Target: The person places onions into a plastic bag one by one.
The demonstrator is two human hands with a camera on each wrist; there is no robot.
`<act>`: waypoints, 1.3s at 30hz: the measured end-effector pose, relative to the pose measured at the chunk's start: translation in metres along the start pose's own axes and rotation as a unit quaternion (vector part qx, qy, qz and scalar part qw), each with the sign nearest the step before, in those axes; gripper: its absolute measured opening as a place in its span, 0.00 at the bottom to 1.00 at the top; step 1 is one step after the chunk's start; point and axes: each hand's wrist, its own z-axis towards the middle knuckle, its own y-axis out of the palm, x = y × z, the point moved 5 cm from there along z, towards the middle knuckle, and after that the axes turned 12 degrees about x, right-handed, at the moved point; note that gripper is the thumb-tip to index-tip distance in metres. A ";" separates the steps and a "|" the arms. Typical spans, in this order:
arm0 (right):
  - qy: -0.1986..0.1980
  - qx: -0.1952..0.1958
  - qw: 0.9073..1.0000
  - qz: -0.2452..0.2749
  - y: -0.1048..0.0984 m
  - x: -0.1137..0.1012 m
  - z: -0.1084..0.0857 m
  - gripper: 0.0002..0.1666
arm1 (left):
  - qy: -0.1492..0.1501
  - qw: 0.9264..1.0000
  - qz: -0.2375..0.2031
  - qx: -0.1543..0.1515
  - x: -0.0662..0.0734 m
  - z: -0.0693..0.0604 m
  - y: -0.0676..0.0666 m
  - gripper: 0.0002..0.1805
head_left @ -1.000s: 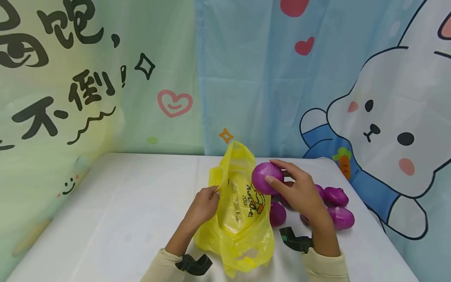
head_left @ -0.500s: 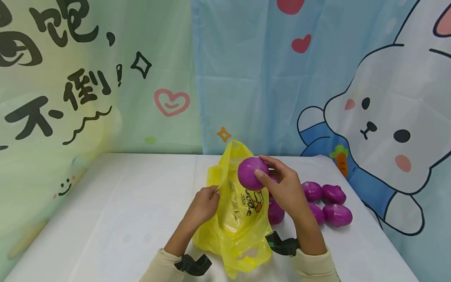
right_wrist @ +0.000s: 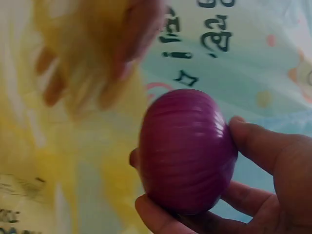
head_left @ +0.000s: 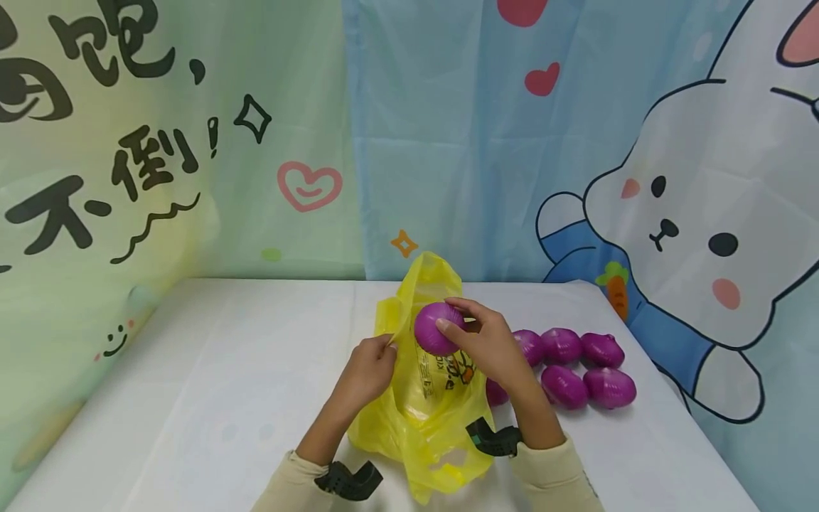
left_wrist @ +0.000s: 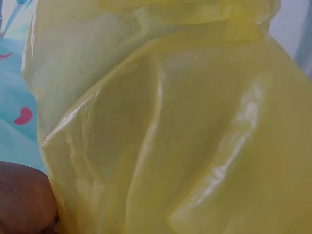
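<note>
Left hand (head_left: pixel 367 371): we're pinching the yellow bag (head_left: pixel 416 416). Right hand (head_left: pixel 493 350): we're gripping a purple onion (head_left: pixel 434 329) near it; more onions (head_left: pixel 611 388) are lying on the worktop (head_left: pixel 224 370).

From farthest back, the head view looks forward and down over the table (head_left: pixel 224 398) to the backdrop (head_left: pixel 422 142). The left wrist view is close against the bag (left_wrist: pixel 170 122), which nearly fills it. The right wrist view faces the onion (right_wrist: pixel 187 151) close up — lettering (right_wrist: pixel 217 34) sideways beyond — sharing onion, bag, left hand (head_left: pixel 371 370) and right hand (head_left: pixel 488 347) with the head's.
</note>
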 end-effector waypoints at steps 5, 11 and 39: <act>0.011 -0.020 0.999 -0.036 0.016 0.014 0.004 0.33 | -0.001 1.000 -0.004 -0.002 0.000 0.000 -0.001 0.17; -0.012 -0.027 0.996 -0.085 0.029 0.029 0.010 0.31 | -0.003 1.000 -0.006 -0.006 0.001 0.001 -0.001 0.16; -0.078 -0.161 0.973 -0.146 0.074 0.052 -0.003 0.30 | -0.028 0.999 0.017 0.018 -0.007 0.006 -0.016 0.22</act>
